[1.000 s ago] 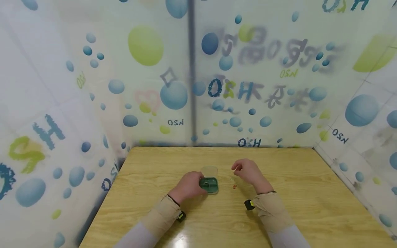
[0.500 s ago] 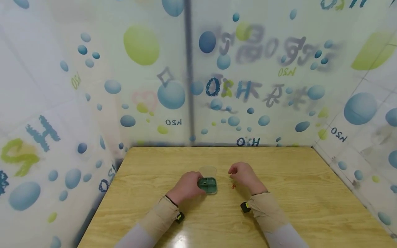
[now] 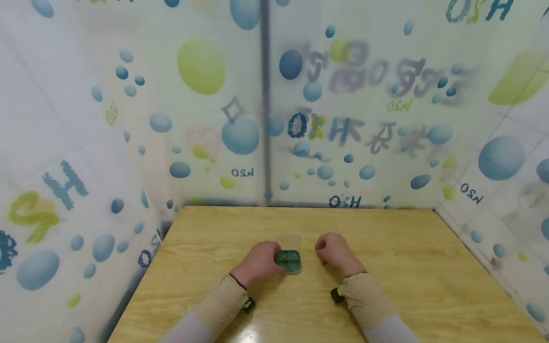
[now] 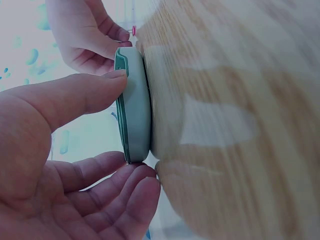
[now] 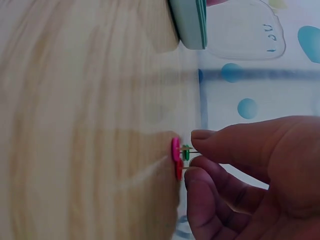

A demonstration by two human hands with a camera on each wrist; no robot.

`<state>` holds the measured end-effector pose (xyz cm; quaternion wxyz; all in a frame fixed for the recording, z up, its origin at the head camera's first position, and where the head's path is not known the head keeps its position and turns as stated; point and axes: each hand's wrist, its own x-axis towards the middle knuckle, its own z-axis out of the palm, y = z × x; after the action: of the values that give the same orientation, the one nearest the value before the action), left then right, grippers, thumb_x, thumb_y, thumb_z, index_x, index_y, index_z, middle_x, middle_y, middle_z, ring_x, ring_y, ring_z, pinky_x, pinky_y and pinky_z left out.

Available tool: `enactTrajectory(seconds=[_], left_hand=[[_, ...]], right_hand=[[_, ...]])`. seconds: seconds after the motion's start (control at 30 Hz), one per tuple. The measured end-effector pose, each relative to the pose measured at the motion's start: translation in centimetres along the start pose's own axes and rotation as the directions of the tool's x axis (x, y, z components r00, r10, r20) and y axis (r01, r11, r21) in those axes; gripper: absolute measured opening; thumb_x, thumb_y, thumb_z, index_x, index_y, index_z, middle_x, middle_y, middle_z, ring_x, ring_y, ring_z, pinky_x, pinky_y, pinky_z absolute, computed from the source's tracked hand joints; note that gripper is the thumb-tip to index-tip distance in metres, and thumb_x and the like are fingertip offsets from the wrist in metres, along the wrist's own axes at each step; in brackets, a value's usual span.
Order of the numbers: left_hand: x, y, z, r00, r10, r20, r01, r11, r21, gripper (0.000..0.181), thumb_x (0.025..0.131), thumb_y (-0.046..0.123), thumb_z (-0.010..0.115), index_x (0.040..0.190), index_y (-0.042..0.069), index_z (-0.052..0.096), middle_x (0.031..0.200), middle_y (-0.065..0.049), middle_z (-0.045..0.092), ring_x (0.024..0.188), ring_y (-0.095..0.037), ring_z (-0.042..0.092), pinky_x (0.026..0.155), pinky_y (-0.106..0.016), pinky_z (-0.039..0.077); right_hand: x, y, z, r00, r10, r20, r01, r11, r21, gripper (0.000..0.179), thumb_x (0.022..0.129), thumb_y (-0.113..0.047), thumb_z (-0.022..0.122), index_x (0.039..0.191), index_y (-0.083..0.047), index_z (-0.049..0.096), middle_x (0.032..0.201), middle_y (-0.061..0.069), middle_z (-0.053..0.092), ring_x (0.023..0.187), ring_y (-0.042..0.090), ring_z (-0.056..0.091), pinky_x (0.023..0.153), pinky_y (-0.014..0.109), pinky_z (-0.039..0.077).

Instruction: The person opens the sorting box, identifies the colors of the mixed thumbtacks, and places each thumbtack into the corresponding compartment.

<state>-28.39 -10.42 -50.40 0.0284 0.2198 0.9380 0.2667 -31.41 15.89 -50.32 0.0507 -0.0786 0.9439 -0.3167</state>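
Observation:
My left hand [image 3: 259,262] grips a small green pill box [image 3: 293,265] on the table, thumb on one side and fingers on the opposite side. Several compartments show, with its clear lid [image 3: 289,241] opened toward the back. To the right, my right hand [image 3: 336,251] is low over a little group of thumbtacks. The right wrist view shows a pink thumbtack [image 5: 175,149], a red thumbtack [image 5: 179,170] and a green thumbtack [image 5: 187,153], pins pointing toward my fingers. Thumb and index fingertips stand slightly apart around the pins.
The wooden table [image 3: 386,238] reaches back to a wall [image 3: 369,109] covered by a sheet with blue and green dots. Similar sheets hang at the left and right. A black wrist camera [image 3: 337,295] is strapped under each sleeve cuff.
My right hand has come down and slightly left toward the thumbtacks, which it now mostly covers in the head view. My left hand stays on the pill box.

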Motion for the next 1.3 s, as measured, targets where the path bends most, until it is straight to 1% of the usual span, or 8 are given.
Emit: enactTrajectory(seconds=[0.2,0.37,0.63,0.73,0.93,1.03,1.3], left_hand=[[-0.20,0.14,0.05,1.000,-0.011,0.012,0.011,1.000,-0.019,0.047,0.078,0.026,0.095,0.114,0.003,0.073,0.099,-0.007,0.073,0.083,-0.017,0.063,0.077,-0.037,0.055],[-0.11,0.16,0.02,1.000,-0.016,0.016,0.016,1.000,-0.014,0.047,0.078,0.027,0.095,0.113,0.003,0.073,0.099,-0.007,0.073,0.084,-0.016,0.063,0.077,-0.036,0.055],[-0.09,0.28,-0.06,1.000,-0.017,0.011,0.017,1.000,-0.009,0.047,0.078,0.026,0.094,0.112,0.003,0.073,0.099,-0.007,0.073,0.084,-0.017,0.063,0.077,-0.036,0.055],[-0.16,0.30,-0.06,1.000,-0.018,0.016,0.019,1.000,-0.008,0.047,0.078,0.026,0.094,0.113,0.003,0.073,0.098,-0.007,0.073,0.083,-0.016,0.063,0.077,-0.036,0.055],[-0.31,0.46,-0.19,0.999,-0.019,0.030,0.020,0.999,-0.029,0.047,0.080,0.025,0.094,0.115,0.003,0.073,0.101,-0.007,0.073,0.085,-0.017,0.063,0.077,-0.037,0.055],[-0.32,0.48,-0.23,0.999,-0.014,0.030,0.015,0.999,-0.031,0.047,0.080,0.025,0.094,0.115,0.002,0.073,0.101,-0.008,0.073,0.084,-0.017,0.063,0.077,-0.037,0.055],[-0.29,0.41,-0.11,1.000,-0.013,0.024,0.013,1.000,-0.021,0.046,0.079,0.026,0.094,0.114,0.003,0.073,0.100,-0.007,0.073,0.083,-0.016,0.062,0.076,-0.036,0.054]], right_hand=[[-0.07,0.33,0.52,0.999,-0.024,-0.028,0.024,1.000,-0.005,0.012,0.090,0.004,0.074,0.085,-0.007,0.075,0.074,0.003,0.067,0.060,0.015,0.061,0.059,0.029,0.050],[-0.03,0.40,0.52,0.999,-0.030,-0.025,0.030,1.000,0.006,0.013,0.088,0.006,0.073,0.084,-0.006,0.075,0.070,0.003,0.066,0.057,0.015,0.061,0.057,0.028,0.049],[0.14,0.36,0.35,0.999,-0.034,-0.034,0.033,0.999,-0.024,0.015,0.088,0.005,0.073,0.081,-0.008,0.076,0.071,0.002,0.067,0.059,0.014,0.060,0.059,0.028,0.049],[0.17,0.47,0.37,0.999,-0.033,-0.031,0.031,0.999,-0.038,0.016,0.089,0.004,0.072,0.080,-0.009,0.076,0.071,0.002,0.067,0.059,0.015,0.061,0.058,0.028,0.049],[0.27,0.73,0.47,0.998,-0.037,-0.047,0.033,0.996,-0.079,0.019,0.090,0.004,0.070,0.078,-0.010,0.077,0.072,0.001,0.068,0.061,0.014,0.061,0.061,0.029,0.051],[0.20,0.70,0.44,0.998,-0.038,-0.051,0.034,0.996,-0.083,0.020,0.090,0.003,0.069,0.078,-0.010,0.077,0.072,0.001,0.069,0.059,0.014,0.062,0.060,0.029,0.052],[0.04,0.48,0.32,0.998,-0.043,-0.049,0.039,0.996,-0.085,0.019,0.092,0.002,0.069,0.079,-0.009,0.078,0.074,0.002,0.070,0.063,0.014,0.061,0.062,0.031,0.053]])
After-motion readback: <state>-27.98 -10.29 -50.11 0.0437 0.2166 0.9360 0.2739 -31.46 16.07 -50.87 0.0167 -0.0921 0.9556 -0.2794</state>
